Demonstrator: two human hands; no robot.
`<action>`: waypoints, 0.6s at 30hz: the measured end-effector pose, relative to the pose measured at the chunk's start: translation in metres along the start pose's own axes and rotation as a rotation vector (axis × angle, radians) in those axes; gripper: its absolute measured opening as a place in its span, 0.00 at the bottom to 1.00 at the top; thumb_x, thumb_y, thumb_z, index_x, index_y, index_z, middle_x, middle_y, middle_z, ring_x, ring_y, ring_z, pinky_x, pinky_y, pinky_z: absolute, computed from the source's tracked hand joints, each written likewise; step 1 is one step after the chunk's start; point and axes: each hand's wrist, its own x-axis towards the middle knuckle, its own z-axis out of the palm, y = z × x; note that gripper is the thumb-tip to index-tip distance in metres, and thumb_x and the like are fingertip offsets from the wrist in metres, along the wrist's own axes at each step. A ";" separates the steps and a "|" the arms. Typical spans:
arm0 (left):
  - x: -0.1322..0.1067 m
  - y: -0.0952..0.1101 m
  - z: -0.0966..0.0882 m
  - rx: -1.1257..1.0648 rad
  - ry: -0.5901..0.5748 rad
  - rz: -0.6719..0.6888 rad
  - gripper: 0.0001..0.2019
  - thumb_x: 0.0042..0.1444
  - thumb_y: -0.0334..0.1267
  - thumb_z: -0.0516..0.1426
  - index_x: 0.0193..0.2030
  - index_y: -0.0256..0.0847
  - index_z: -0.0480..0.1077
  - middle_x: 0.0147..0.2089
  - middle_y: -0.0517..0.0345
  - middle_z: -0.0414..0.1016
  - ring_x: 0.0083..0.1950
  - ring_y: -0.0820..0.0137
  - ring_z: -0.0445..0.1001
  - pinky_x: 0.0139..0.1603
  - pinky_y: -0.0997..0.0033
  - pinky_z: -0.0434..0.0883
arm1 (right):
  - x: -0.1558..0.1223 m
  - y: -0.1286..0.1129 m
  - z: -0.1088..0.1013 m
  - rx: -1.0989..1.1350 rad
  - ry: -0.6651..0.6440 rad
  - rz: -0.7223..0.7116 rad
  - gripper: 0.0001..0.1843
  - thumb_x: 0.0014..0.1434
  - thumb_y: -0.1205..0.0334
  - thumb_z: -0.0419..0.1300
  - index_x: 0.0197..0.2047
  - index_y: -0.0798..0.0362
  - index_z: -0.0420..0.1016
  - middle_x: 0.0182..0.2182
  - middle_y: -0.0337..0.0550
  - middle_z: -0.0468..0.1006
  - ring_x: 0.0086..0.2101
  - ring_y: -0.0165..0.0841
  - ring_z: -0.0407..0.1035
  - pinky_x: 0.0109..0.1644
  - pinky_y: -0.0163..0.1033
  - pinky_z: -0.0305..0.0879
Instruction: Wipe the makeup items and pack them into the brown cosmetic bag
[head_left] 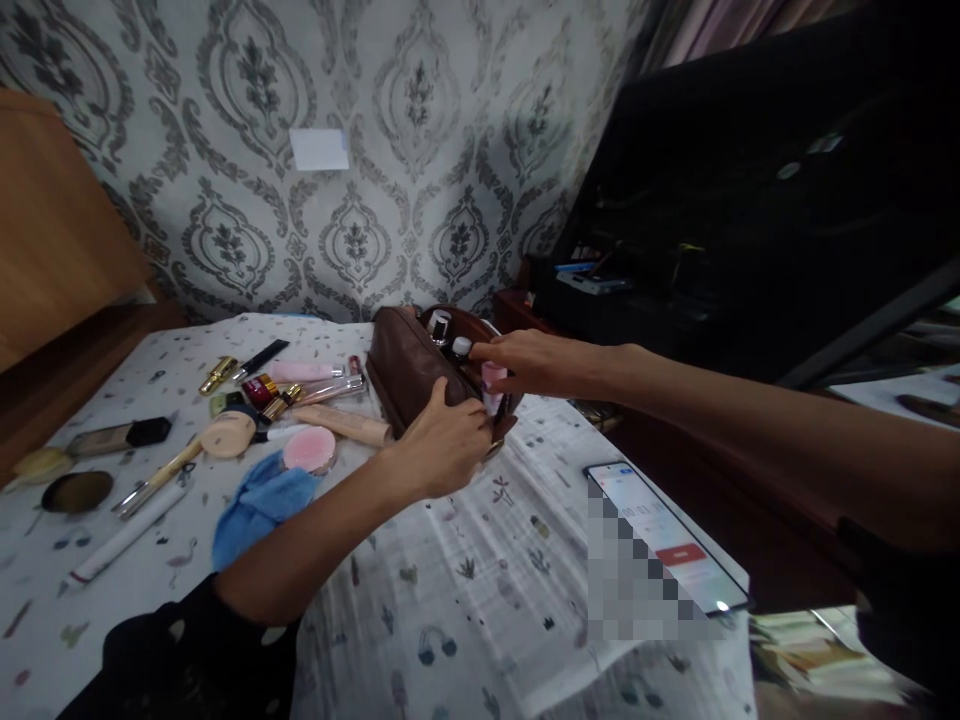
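Note:
A brown cosmetic pouch lies open near the wall, with bottles standing inside it. My left hand grips the near end of the pouch, thumb on its side and fingers closed around the rim. Over the opening, my right hand has its fingers around a small pink container, partly hidden by the fingers and the pouch edge. Beside it inside the pouch are a white-capped bottle and a silver-capped bottle.
Left of the pouch lie several cosmetics, among them a pink compact, a beige sponge-like disc, a brush and a blue cloth. A phone rests at the table's right edge. A large black screen leans at the right.

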 end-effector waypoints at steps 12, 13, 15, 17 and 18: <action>0.008 -0.004 -0.002 0.014 -0.061 0.032 0.09 0.60 0.37 0.56 0.44 0.37 0.73 0.47 0.47 0.78 0.53 0.57 0.70 0.57 0.42 0.59 | -0.005 0.001 -0.011 -0.095 -0.113 -0.052 0.19 0.68 0.61 0.55 0.60 0.53 0.69 0.45 0.51 0.79 0.39 0.37 0.74 0.33 0.36 0.56; 0.008 -0.004 -0.002 0.010 -0.062 0.037 0.08 0.60 0.37 0.56 0.43 0.37 0.73 0.47 0.47 0.78 0.53 0.57 0.70 0.57 0.42 0.59 | -0.003 0.001 -0.013 -0.085 -0.110 -0.036 0.22 0.67 0.62 0.57 0.63 0.53 0.66 0.44 0.51 0.79 0.39 0.37 0.74 0.34 0.36 0.56; 0.008 -0.005 -0.001 0.007 -0.064 0.043 0.08 0.61 0.38 0.55 0.42 0.38 0.73 0.46 0.48 0.78 0.52 0.57 0.70 0.56 0.44 0.60 | 0.002 -0.001 -0.019 -0.074 -0.121 0.015 0.26 0.63 0.63 0.61 0.63 0.55 0.65 0.41 0.50 0.80 0.40 0.38 0.74 0.34 0.36 0.56; 0.009 -0.005 -0.001 0.002 -0.064 0.049 0.08 0.62 0.38 0.54 0.42 0.38 0.73 0.46 0.48 0.78 0.53 0.57 0.70 0.54 0.45 0.60 | 0.008 -0.005 -0.025 -0.062 -0.158 0.049 0.21 0.60 0.63 0.63 0.56 0.56 0.71 0.38 0.48 0.80 0.39 0.39 0.74 0.34 0.36 0.55; 0.009 -0.005 0.000 -0.002 -0.068 0.050 0.08 0.62 0.38 0.54 0.42 0.37 0.73 0.47 0.48 0.78 0.53 0.57 0.69 0.54 0.45 0.60 | 0.010 -0.006 -0.028 -0.054 -0.184 0.056 0.16 0.60 0.63 0.63 0.51 0.56 0.74 0.36 0.48 0.80 0.38 0.38 0.74 0.33 0.36 0.54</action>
